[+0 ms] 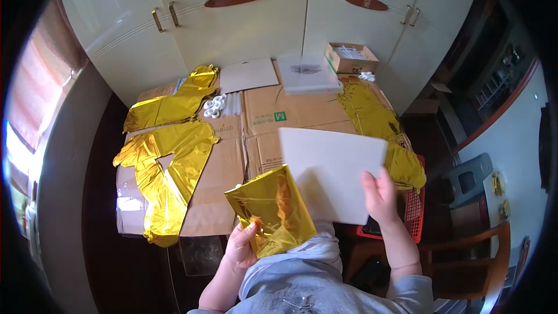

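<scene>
My left hand (240,245) grips a folded gold foil balloon (278,212) by its lower left edge, thumb on top. The foil is flat, shiny and tilted toward me. My right hand (381,196) holds a stiff white sheet of card (334,168) by its right edge, thumb on the face and the other fingers behind it. The card is raised over the table's near edge, just right of the foil and partly behind it.
Flat cardboard (290,109) covers the table. Gold foil balloons lie spread at left (180,183) and right (369,113). White ribbon rolls (214,106), clear tubes (232,103), a grey-white board (250,75), a clear plastic bag (308,78) and a small box (352,58) sit farther back. A red basket (414,215) stands right.
</scene>
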Tool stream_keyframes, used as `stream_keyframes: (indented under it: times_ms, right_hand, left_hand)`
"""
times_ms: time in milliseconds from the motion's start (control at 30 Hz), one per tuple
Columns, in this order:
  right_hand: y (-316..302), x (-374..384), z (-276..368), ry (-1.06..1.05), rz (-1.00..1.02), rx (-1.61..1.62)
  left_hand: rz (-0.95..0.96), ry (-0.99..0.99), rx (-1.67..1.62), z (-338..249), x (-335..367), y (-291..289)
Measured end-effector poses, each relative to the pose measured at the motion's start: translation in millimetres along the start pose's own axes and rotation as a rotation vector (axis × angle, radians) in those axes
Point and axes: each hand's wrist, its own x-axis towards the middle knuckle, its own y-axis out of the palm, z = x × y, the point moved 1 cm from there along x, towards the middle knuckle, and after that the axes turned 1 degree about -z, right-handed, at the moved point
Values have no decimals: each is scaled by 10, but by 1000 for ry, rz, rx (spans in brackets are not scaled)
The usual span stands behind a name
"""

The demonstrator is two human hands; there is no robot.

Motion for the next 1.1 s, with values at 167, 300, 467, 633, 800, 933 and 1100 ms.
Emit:
stream_keyframes:
  times_ms: [167,300,467,633,800,933,1100]
  right_hand:
    - [265,-81,-610,537,209,414]
    - [415,-283,-746,634,252,489]
    - [462,-299,-702,623,288,459]
    - [438,-293,-711,613,291,461]
    - [450,-265,-649,630,311,534]
    - [457,-224,-574,639,339,543]
    - [494,-134,-570,633,407,570]
  left_hand:
    - [-112,-104,99,166,234,76]
    - [-229,-176,150,268,314,-69]
    - [-262,-211,184,310,312,-46]
    - [-202,-77,498,233,330,-187]
    - [-247,206,1152,98,261,-341]
    - [-277,443,842,106,260,-168]
    - [-74,94,549,-65,228,-324]
